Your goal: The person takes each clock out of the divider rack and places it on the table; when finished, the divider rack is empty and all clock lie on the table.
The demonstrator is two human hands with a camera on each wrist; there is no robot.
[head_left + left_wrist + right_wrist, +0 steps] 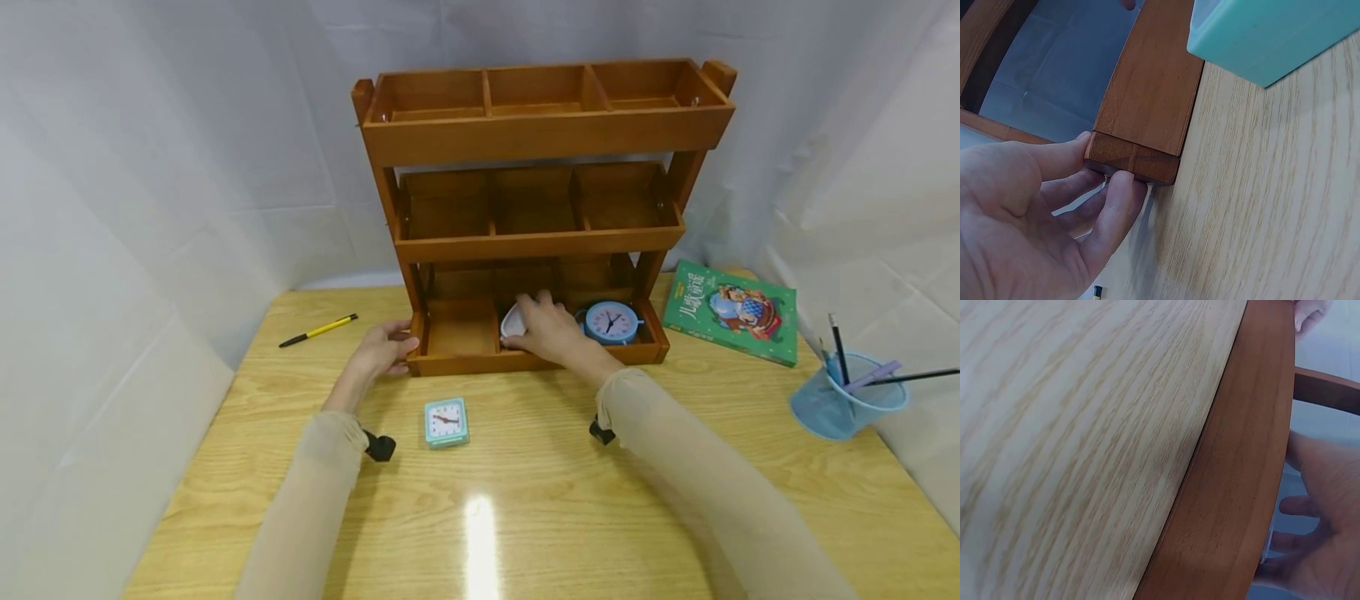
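Observation:
A three-tier wooden shelf [540, 243] stands at the back of the table. My left hand [382, 348] grips its lower left front corner, the thumb on the top edge and the fingertips against the end. In the middle compartment of the bottom tier, my right hand [551, 329] holds a white, round-edged object [513, 323], mostly hidden under the fingers. To its right, a blue round alarm clock [611, 322] sits in the right compartment. A mint-green square clock [447, 422] lies face up on the table before the shelf; the left wrist view shows its side [1272, 44] close by.
Left of the shelf lies a yellow and black pen [318, 330]. A green picture book [731, 312] lies to the right. Near the right table edge, a blue mesh pen cup [847, 404] leans, with several pens in it. White cloth [225, 125] hangs behind.

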